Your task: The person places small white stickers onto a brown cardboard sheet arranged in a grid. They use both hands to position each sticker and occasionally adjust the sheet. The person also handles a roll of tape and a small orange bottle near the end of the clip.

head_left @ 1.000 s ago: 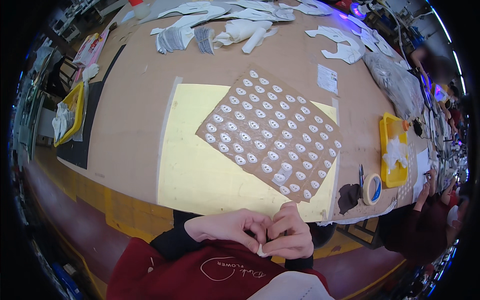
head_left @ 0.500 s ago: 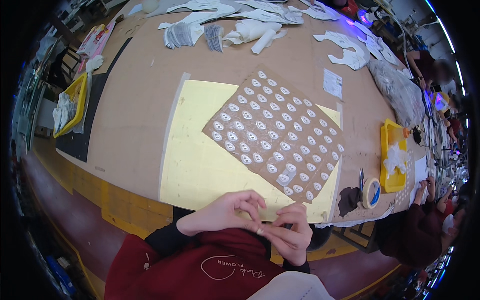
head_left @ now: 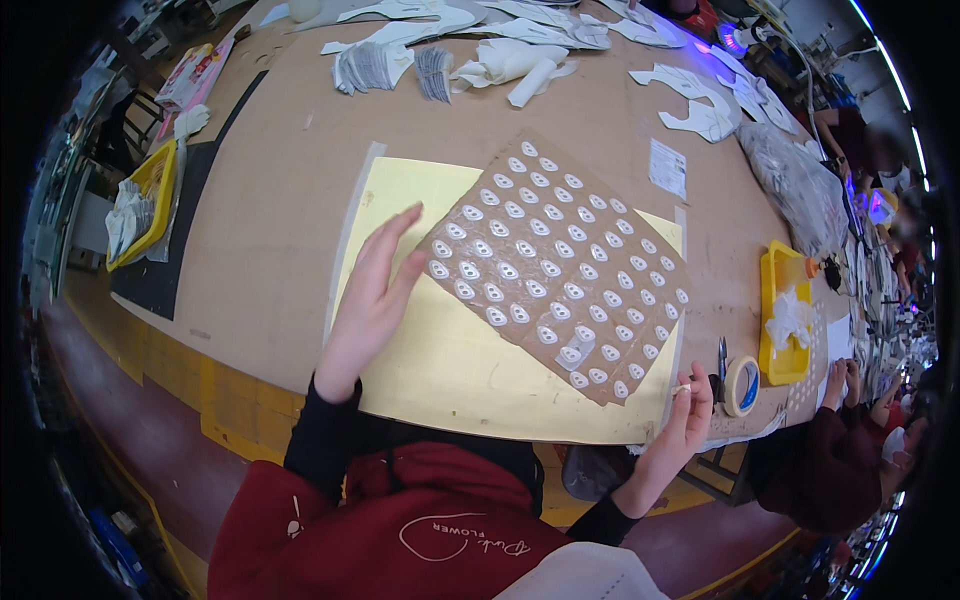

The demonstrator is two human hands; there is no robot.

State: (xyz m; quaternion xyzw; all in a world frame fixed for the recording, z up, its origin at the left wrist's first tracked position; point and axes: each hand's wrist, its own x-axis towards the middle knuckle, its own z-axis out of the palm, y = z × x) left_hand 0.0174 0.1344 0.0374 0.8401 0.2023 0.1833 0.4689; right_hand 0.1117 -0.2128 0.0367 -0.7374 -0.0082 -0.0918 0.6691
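My left hand [head_left: 372, 295] is open, fingers stretched and thumb apart, above the yellow sheet [head_left: 400, 385]. It is near the left corner of a brown sheet [head_left: 515, 290] that lies askew on the yellow one. Rows of small white oval pieces [head_left: 537, 289] with dark marks cover the brown sheet. My right hand [head_left: 682, 420] is at the table's near edge, right of the yellow sheet. Its thumb and forefinger come together at a small whitish bit [head_left: 683, 388], too small to name. The hand partly covers a dark patch on the table.
A roll of tape [head_left: 741, 386] lies right of my right hand, near a pen-like tool [head_left: 722, 357]. Yellow trays [head_left: 768, 330] stand at right and left. White cut pieces [head_left: 690, 95] and grey stacks [head_left: 372, 68] lie at the back. Co-workers sit at the right.
My hands have parted from each other over the near edge. The left moved up and left over the yellow sheet; the right moved right toward the tape roll.
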